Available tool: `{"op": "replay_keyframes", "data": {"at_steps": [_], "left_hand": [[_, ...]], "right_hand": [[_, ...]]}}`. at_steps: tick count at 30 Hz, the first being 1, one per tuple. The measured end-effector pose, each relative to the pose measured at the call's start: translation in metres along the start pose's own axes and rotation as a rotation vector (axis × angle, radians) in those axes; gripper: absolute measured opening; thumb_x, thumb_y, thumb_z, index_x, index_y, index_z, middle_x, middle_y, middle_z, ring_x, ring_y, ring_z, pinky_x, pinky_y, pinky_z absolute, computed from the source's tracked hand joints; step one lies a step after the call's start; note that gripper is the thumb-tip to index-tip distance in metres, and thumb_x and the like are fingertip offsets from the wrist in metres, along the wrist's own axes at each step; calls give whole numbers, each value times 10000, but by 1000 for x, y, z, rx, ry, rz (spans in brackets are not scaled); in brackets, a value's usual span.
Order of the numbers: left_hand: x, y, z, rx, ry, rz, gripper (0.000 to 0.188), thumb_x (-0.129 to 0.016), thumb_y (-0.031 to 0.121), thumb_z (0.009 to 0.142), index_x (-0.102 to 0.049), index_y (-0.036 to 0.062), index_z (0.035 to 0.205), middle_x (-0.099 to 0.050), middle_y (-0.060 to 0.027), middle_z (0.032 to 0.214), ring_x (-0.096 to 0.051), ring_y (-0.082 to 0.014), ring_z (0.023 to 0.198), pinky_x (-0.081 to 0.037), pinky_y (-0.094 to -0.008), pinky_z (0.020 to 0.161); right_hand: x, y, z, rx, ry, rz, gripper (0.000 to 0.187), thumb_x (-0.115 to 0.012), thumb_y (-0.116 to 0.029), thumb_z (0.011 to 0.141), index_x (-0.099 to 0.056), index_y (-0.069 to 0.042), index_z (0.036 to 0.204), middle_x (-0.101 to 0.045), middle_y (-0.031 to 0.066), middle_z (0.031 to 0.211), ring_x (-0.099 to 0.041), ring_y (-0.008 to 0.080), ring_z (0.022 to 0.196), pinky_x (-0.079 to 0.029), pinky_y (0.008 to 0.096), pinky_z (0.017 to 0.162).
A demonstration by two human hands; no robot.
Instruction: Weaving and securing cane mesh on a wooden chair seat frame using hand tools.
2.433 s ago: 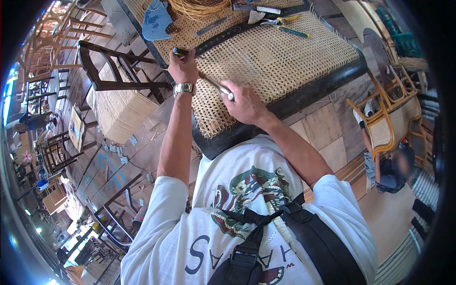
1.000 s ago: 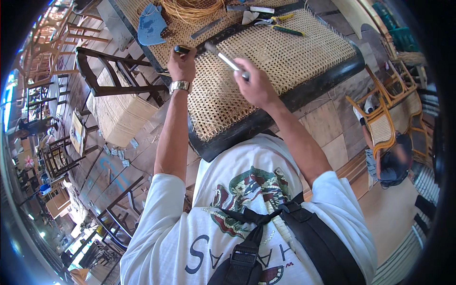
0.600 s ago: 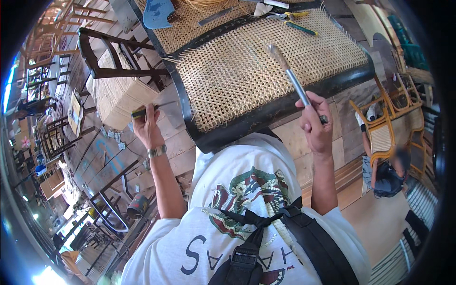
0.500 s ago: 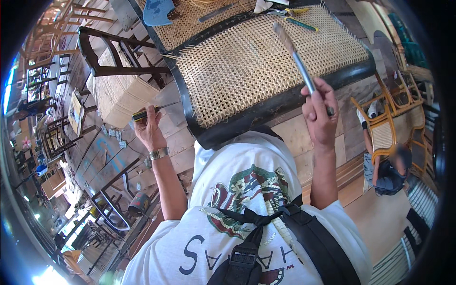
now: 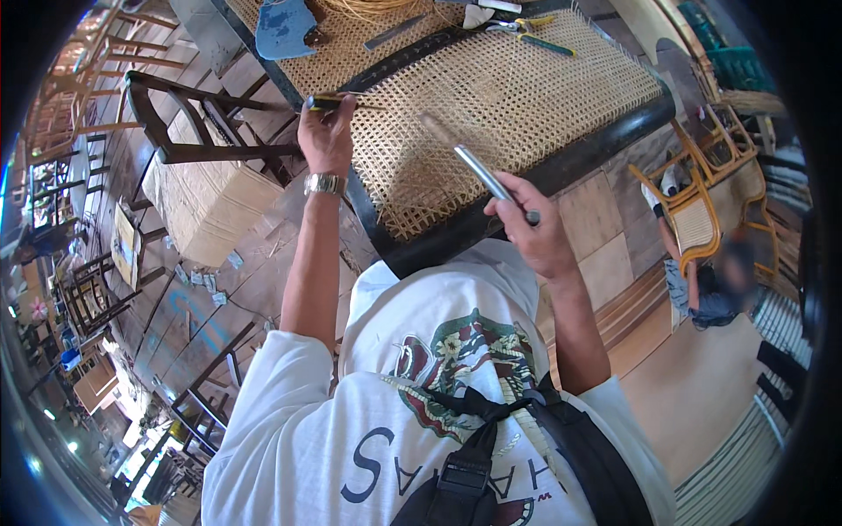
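Observation:
My left hand point(image 5: 326, 145) is closed round the black and yellow handle of a screwdriver point(image 5: 323, 103). Its thin shaft points right, over the left part of the woven cane panel point(image 5: 517, 96). In my right hand point(image 5: 537, 230) is a rod-like tool point(image 5: 481, 171) with a silver metal handle and a brownish far end, blurred by motion. That end hovers over the cane, and I cannot tell whether it touches. The panel sits in a dark wooden frame point(image 5: 579, 151), its near edge against my lap. Loose cane ends stick out along the panel's borders.
Beyond the panel's dark crossbar lie pliers point(image 5: 526, 35) with yellow and green handles, a flat blade point(image 5: 395, 31), a blue scrap point(image 5: 282, 31) and coiled cane strands point(image 5: 373, 7). A dark chair frame point(image 5: 206, 131) and a cardboard box point(image 5: 206, 197) stand left. Another person point(image 5: 715, 289) sits right beside a rattan chair point(image 5: 697, 223).
My left hand has risen with the screwdriver from beside the frame to the panel's left edge. My right hand has moved left and lower, swinging the metal-handled tool down toward the cane.

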State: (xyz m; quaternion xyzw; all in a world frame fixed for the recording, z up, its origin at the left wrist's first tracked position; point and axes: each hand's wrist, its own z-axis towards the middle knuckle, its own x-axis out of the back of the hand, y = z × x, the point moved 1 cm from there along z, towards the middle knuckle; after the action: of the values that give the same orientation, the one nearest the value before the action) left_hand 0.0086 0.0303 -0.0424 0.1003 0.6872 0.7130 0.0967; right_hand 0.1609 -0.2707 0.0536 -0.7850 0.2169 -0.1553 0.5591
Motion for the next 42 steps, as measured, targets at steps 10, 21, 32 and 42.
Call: {"op": "replay_keyframes", "data": {"at_steps": [10,21,32,42], "left_hand": [[-28,2,2,-37,-55,397,245,-834,199,875,-706,64,1034,-774,-54,887,-732,-119,788,-556,-282,730],[-17,13,1,-63,-56,221,212,-831,155,891,-698,69,1032,-763,-22,881,-686,-70,771,-547,-265,714],[-9,4,-2,-10,-73,197,235,-818,165,914,-692,53,1077,-773,-33,941,-697,-70,834,-551,-249,732],[-16,10,-9,107,-118,165,208,-762,43,941,-662,32,1122,-750,-57,1051,-688,-123,965,-560,-281,860]], "right_hand": [[-42,3,38,235,-201,-466,406,-622,-89,968,-577,32,1353,-703,248,1103,-704,372,990,-546,413,886],[-57,-5,50,241,-281,-499,418,-613,-68,970,-557,33,1372,-684,266,1185,-683,422,1072,-548,451,918],[-61,-10,50,215,-177,-530,395,-609,-62,973,-566,31,1355,-680,237,1189,-686,384,1069,-538,436,929],[-53,-17,59,171,-64,-542,388,-623,-62,975,-573,22,1351,-701,218,1132,-718,334,978,-557,400,861]]}}
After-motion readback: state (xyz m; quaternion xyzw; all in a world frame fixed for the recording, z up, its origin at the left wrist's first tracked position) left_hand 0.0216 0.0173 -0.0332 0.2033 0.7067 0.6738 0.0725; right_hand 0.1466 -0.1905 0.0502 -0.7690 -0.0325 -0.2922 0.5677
